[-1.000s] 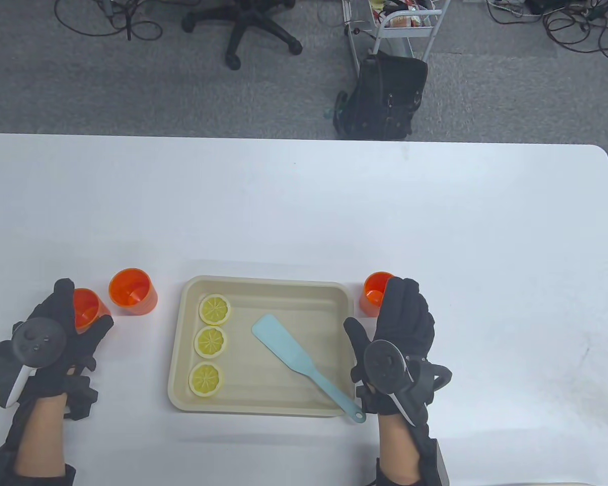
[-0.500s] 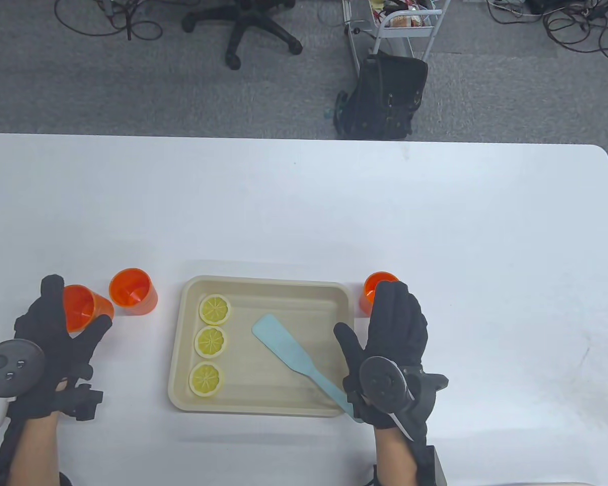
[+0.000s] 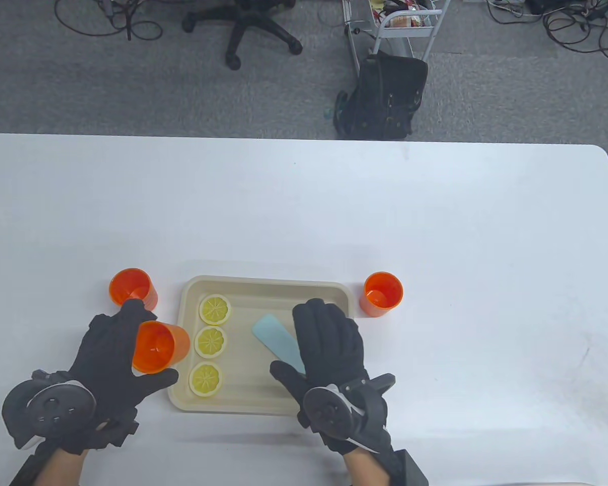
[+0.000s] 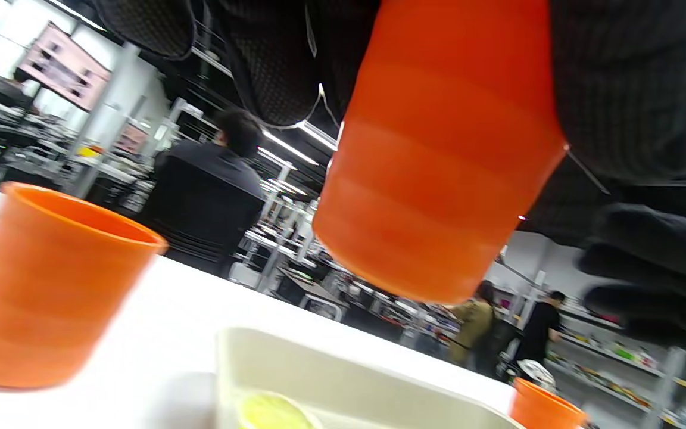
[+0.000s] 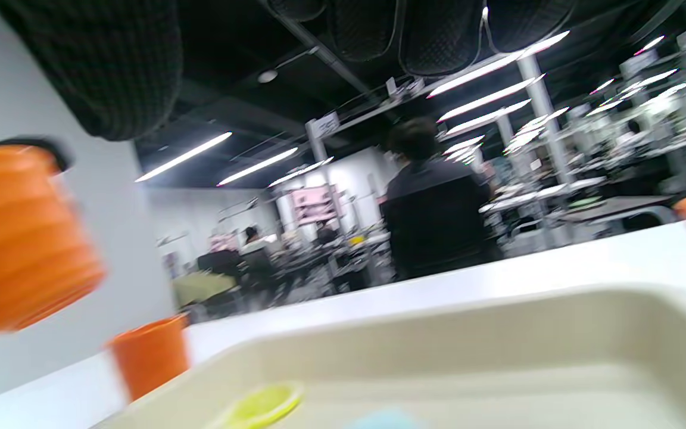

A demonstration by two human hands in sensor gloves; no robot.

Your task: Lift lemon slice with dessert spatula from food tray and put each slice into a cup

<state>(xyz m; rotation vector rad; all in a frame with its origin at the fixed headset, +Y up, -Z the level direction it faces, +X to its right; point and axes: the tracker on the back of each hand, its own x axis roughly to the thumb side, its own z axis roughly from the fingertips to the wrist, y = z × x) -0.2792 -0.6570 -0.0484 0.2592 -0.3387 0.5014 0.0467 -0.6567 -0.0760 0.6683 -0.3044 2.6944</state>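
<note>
Bench (image 3: 304,202) carries a cream food tray (image 3: 263,283) with all three lemon slices (image 3: 211,341) inside; no slice is moved yet. Your left hand (image 3: 111,354) grips an orange cup (image 3: 159,347) beside the tray. Your right hand (image 3: 329,344) covers the blue dessert spatula (image 3: 276,341); I cannot tell whether its fingers grip it.

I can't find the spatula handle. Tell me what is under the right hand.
The right hand is over the food tray, covering the light blue dessert spatula. Only the blade end shows; the handle is hidden, as is whether the fingers grip it.
</note>
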